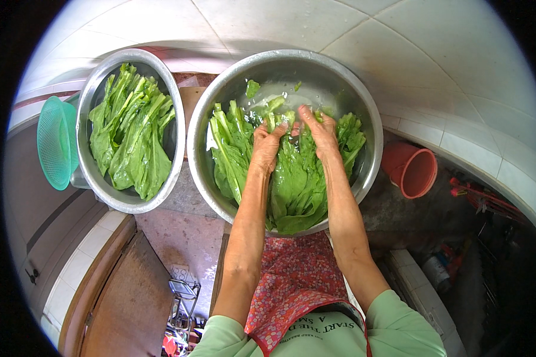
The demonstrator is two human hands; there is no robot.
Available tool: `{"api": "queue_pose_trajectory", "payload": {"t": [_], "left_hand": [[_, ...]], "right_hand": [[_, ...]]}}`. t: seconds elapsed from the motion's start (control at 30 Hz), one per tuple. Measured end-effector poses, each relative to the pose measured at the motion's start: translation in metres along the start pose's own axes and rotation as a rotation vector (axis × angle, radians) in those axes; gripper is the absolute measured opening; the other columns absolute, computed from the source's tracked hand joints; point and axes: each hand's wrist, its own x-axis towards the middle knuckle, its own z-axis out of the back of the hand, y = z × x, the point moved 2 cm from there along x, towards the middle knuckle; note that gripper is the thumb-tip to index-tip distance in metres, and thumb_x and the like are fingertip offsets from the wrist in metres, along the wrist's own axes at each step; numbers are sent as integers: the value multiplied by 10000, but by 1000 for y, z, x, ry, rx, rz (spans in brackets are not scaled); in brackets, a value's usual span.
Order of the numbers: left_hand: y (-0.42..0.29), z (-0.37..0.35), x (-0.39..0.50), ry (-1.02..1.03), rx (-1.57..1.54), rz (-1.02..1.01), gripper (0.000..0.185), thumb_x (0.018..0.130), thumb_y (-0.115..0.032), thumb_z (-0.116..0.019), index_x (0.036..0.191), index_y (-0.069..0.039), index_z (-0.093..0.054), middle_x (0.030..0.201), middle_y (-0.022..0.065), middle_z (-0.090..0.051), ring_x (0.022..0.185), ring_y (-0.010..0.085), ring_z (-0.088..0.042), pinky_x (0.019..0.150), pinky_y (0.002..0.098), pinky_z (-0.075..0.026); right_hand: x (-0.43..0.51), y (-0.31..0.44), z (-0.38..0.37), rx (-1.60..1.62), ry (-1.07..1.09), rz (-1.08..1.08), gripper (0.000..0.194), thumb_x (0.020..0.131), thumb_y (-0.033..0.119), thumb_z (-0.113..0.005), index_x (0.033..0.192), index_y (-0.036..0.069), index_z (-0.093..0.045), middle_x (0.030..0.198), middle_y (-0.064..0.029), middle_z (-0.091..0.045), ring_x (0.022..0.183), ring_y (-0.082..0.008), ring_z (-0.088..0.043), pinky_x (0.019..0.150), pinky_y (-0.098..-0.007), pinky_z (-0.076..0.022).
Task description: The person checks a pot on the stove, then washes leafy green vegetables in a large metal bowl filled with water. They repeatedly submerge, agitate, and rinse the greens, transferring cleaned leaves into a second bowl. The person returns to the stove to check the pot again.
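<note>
A large round metal basin [283, 58] holds water and leafy greens [299, 192], their pale stem ends towards the far side. My left hand [266, 142] is closed around stem ends near the middle of the basin. My right hand [319, 131] is at the same bunch, a little to the right, its thumb raised and its fingers partly hidden under water and leaves; its grip cannot be made out. Loose leaf pieces [252, 89] float beyond my hands. To the left, a smaller metal basin [132, 206] holds more wet leafy greens [132, 134].
A green plastic colander [56, 143] is left of the smaller basin. A red plastic bucket [417, 173] is right of the large basin. The tiled wall [268, 26] rises close behind both basins. A wooden door [129, 299] is at the lower left.
</note>
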Motion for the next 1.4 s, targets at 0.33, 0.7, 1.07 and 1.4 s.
{"api": "queue_pose_trajectory", "payload": {"t": [0.33,0.7,1.07,1.4], "left_hand": [[-3,3,6,156,-71,-101,454,896,-151,-709,1305,-8,-576,1207,107,-648,1082,172,-572,1010,316,-410],[16,-1,1,-84,-215,18,435,806,-151,-807,1167,18,-632,1086,125,-682,1111,195,-557,1005,361,-387],[8,6,12,-134,-16,5,255,727,-37,-837,945,2,-711,855,80,-702,754,173,-614,723,301,-491],[7,-38,-30,-406,961,-738,60,806,-28,-666,861,-21,-687,766,150,-580,675,346,-575,645,420,-481]], "right_hand": [[-2,-7,3,-23,-174,-182,449,807,359,-793,1071,14,-677,1165,-85,-637,1168,-172,-516,1033,-399,-368],[7,-9,4,-46,7,-136,394,737,252,-862,1016,23,-705,935,-65,-712,1038,-183,-621,960,-339,-454],[-8,15,-4,-328,-61,-46,363,755,324,-835,910,27,-697,850,-86,-693,771,-172,-622,766,-345,-495],[-9,14,-7,-166,-48,-7,315,738,215,-819,964,22,-716,902,-105,-712,812,-179,-650,762,-339,-511]]}}
